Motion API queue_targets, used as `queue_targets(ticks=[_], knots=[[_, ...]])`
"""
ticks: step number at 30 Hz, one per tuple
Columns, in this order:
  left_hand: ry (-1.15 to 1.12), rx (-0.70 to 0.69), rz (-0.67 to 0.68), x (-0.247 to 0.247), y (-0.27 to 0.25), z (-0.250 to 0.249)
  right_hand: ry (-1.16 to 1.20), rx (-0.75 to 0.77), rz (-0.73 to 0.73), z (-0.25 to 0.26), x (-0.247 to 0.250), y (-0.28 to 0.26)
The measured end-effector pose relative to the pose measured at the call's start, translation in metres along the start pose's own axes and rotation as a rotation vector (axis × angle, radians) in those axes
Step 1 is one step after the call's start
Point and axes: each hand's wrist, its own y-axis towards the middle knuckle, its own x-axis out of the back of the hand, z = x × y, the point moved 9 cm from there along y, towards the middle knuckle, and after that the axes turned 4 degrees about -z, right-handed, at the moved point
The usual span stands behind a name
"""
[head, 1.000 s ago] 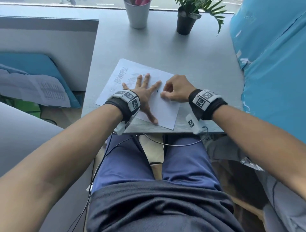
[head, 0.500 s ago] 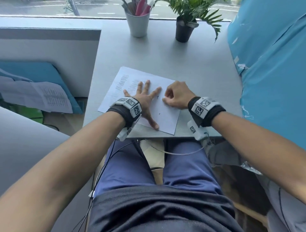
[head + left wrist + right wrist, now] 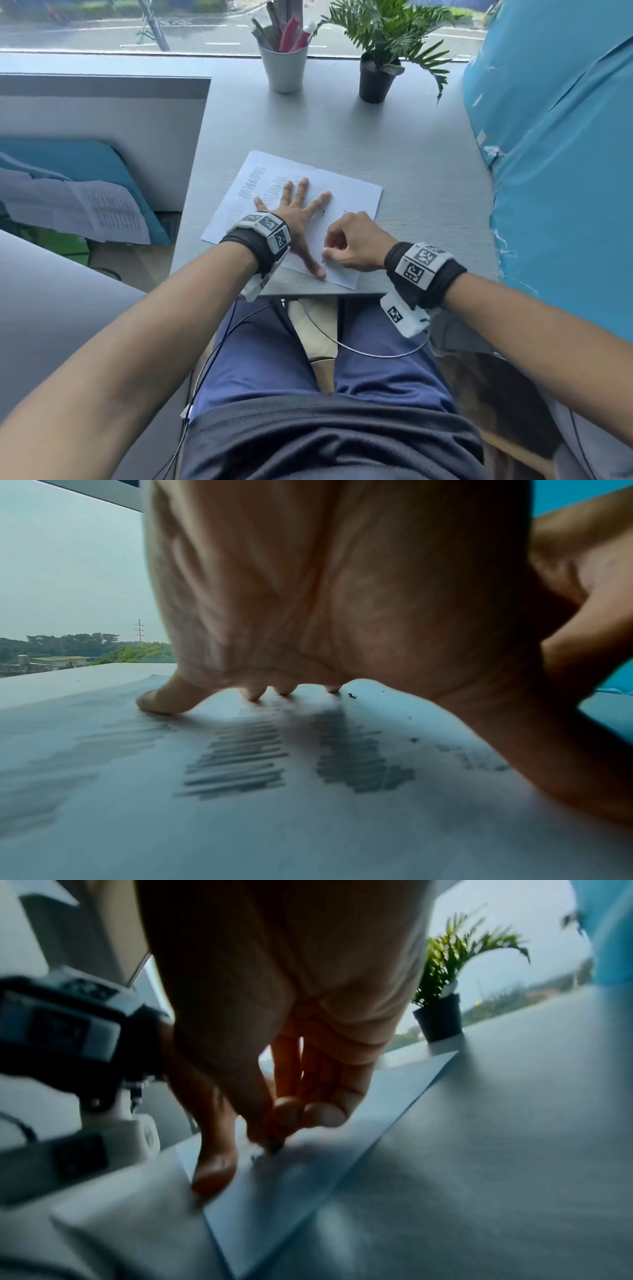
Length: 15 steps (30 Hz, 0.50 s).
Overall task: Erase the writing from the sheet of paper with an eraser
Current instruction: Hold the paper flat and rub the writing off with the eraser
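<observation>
A white sheet of paper (image 3: 352, 198) lies askew on the grey table (image 3: 428, 164), near its front edge. Grey pencil writing (image 3: 240, 758) covers the sheet's left part. My left hand (image 3: 296, 210) presses flat on the sheet with fingers spread. My right hand (image 3: 327, 253) sits just right of the left thumb (image 3: 214, 1175). It pinches a small eraser (image 3: 276, 1146) whose dark tip touches the paper; the fingers hide most of it. A few dark crumbs (image 3: 351, 695) lie on the sheet.
A white cup of pens (image 3: 283, 68) and a potted plant (image 3: 376, 77) stand at the table's far edge by the window. A blue covered bulk (image 3: 565, 171) borders the table on the right and a grey partition (image 3: 102, 113) on the left. Cables (image 3: 376, 354) hang over my lap.
My right hand has moved with the eraser from beside the left index fingertip back toward me, to beside the left thumb. The left hand stays flat on the sheet.
</observation>
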Motion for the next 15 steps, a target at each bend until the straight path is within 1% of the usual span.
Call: queue_targets(ticks=[1,2,5,6,9,11,13,14,15], knots=[[-0.002,-0.001,0.003,0.000,0.000,0.000,0.007,-0.001,0.022,-0.001,0.002,0.001],[-0.007,-0.003,0.007,0.000,0.000,-0.001,0.015,-0.012,-0.007,-0.006,0.010,0.007],[-0.027,-0.006,0.006,0.000,0.000,0.001,0.083,-0.120,-0.204,-0.033,0.048,0.026],[-0.028,-0.005,0.004,0.000,0.000,0.001,0.091,-0.136,-0.229,-0.037,0.052,0.028],[-0.010,-0.014,-0.008,-0.002,0.003,0.001,0.027,-0.104,-0.174,-0.022,0.030,0.017],[-0.011,-0.010,-0.016,-0.001,0.003,0.002,0.001,-0.068,-0.095,-0.007,0.011,0.005],[-0.012,-0.008,-0.013,-0.001,0.002,0.001,0.015,-0.059,-0.018,-0.003,0.004,0.001],[-0.011,-0.010,-0.010,-0.001,0.001,0.000,0.030,-0.063,-0.013,-0.004,0.008,0.004],[-0.012,-0.013,-0.006,-0.001,0.002,0.000,0.043,-0.076,-0.042,-0.009,0.015,0.009]])
